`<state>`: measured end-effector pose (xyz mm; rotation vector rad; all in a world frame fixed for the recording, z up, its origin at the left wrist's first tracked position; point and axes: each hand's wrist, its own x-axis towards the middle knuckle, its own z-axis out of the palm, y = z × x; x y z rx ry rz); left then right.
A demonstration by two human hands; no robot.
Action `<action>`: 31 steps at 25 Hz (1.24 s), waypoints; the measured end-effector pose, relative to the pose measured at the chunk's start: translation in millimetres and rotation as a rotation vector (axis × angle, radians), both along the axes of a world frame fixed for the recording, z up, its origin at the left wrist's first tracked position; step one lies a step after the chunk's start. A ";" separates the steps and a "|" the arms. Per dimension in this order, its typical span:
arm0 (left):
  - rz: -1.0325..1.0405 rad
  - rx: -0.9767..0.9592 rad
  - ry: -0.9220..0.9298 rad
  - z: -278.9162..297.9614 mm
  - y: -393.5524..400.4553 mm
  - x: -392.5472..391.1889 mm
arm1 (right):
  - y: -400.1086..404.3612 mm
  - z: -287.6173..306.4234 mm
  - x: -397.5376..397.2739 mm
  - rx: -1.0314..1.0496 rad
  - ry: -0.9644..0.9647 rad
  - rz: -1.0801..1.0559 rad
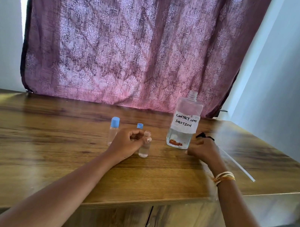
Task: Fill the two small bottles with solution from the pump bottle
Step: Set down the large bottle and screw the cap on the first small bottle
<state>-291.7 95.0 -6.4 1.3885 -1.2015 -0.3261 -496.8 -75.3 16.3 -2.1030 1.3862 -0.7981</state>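
1. On the wooden bench, the left hand is curled, and its thumb and fingers pinch the neck of a small open bottle.
2. That small bottle is clear plastic, round and upright, with no cap on, and clear liquid fills the lower part of it.
3. Just behind the left hand lies a loose blue cap, small and round.
4. To the left of the hand stands a second small bottle, clear and thin, with a blue cap on top.
5. The right hand is curled on the bench beside the big bottle. It seems to grip a black pump top with a long thin white tube that lies across the bench.
6. The big bottle is clear, flat-sided and open at its ridged neck. A white paper label reads "CONTACT LENS SOLUTION". Liquid sits low in it.
7. Thin gold bangles ring the right wrist.
8. The bench top is smooth brown wood with dark grain.
9. Behind hangs a purple patterned curtain.
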 end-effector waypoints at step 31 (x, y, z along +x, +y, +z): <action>0.004 0.033 -0.007 0.6 -3.2 0.8 | 37.5 5.1 99.4 0.203 -0.680 0.597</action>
